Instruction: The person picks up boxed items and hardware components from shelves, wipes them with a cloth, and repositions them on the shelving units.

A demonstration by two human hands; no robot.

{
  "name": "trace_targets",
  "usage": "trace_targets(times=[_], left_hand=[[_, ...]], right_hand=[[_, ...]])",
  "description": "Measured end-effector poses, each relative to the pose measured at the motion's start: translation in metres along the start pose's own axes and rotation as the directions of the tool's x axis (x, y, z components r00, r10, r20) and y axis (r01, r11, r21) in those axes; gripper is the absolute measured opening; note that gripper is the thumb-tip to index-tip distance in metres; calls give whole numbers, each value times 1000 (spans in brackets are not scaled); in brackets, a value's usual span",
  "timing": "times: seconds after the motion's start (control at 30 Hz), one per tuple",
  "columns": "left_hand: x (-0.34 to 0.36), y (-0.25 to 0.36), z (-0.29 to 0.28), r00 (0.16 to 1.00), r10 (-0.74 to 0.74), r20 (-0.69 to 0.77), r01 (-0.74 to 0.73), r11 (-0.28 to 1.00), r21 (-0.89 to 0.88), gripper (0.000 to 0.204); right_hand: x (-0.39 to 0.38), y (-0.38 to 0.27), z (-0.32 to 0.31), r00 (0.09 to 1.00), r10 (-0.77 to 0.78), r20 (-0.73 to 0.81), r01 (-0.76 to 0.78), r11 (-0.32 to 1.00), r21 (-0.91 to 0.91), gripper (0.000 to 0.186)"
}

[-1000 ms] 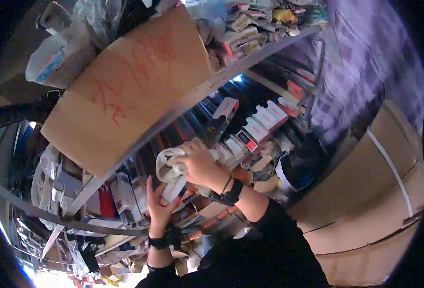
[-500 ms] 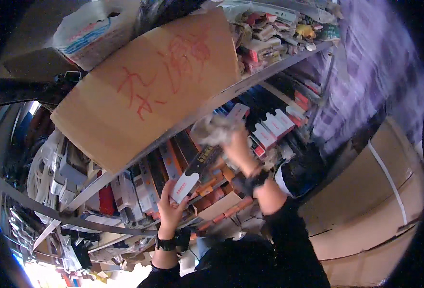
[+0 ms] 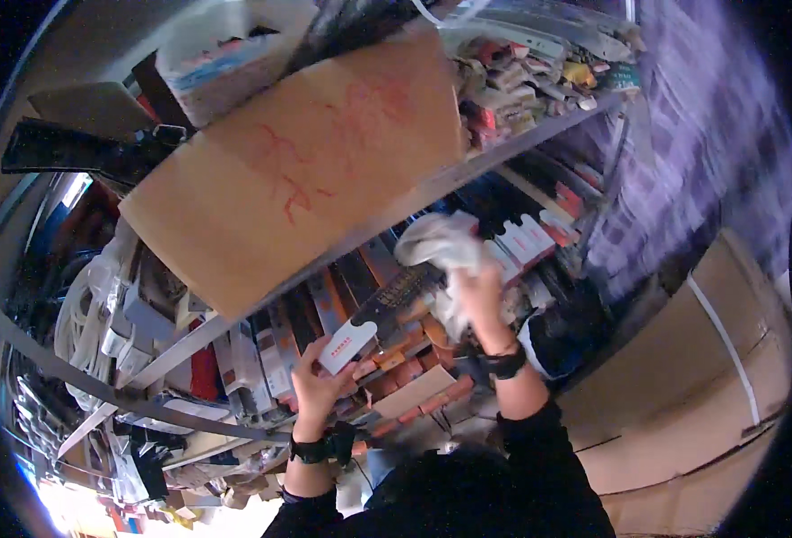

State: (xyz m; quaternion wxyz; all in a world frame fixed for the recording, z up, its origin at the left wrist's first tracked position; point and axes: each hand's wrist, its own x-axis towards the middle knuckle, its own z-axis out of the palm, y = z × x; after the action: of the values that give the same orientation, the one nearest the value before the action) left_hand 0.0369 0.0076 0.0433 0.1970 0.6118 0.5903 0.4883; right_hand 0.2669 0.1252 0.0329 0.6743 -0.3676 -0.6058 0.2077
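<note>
My left hand grips the near end of a long, narrow black box with a white end. It slants away from me toward the upper right, in front of the shelf. A pale, crumpled cloth is bunched in my right hand, its folds hanging over the far part of the box. Motion blurs this hand a little, and the cloth hides the far end of the box. Each wrist wears a dark band.
Long boxes with white ends fill the shelf beyond. Above stands a big brown carton with red handwriting, beside a heap of small packets. Large strapped cardboard leans at the right, below a purple checked cloth. Orange boxes lie below.
My right hand and the cloth have shifted to the right and a little nearer me. My left hand keeps its hold on the box. The whole view has tilted slightly.
</note>
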Motion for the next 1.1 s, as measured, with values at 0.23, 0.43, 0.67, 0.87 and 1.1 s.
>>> trace_targets(times=[0.23, 0.43, 0.67, 0.87, 1.1], left_hand=[[-2, -20, -28, 870, -453, 194, 462, 612, -642, 30], [-4, -12, -28, 959, -283, 3, 270, 911, -311, 29], [4, -10, -14, 956, -265, -123, 211, 918, -336, 24], [2, -15, -4, 913, -372, -168, 218, 792, -570, 14], [-5, -33, -24, 887, -461, 30, 408, 751, -520, 33]], right_hand=[[23, -18, -48, 814, 251, -524, -190, 967, 168, 37], [18, 16, -3, 982, 170, -84, -175, 638, -750, 37], [-52, -26, 59, 979, 203, -4, -203, 974, -99, 25], [-90, -66, 95, 865, -299, 403, 392, 904, -172, 47], [-30, -13, 44, 970, -203, 134, 237, 914, -331, 45]])
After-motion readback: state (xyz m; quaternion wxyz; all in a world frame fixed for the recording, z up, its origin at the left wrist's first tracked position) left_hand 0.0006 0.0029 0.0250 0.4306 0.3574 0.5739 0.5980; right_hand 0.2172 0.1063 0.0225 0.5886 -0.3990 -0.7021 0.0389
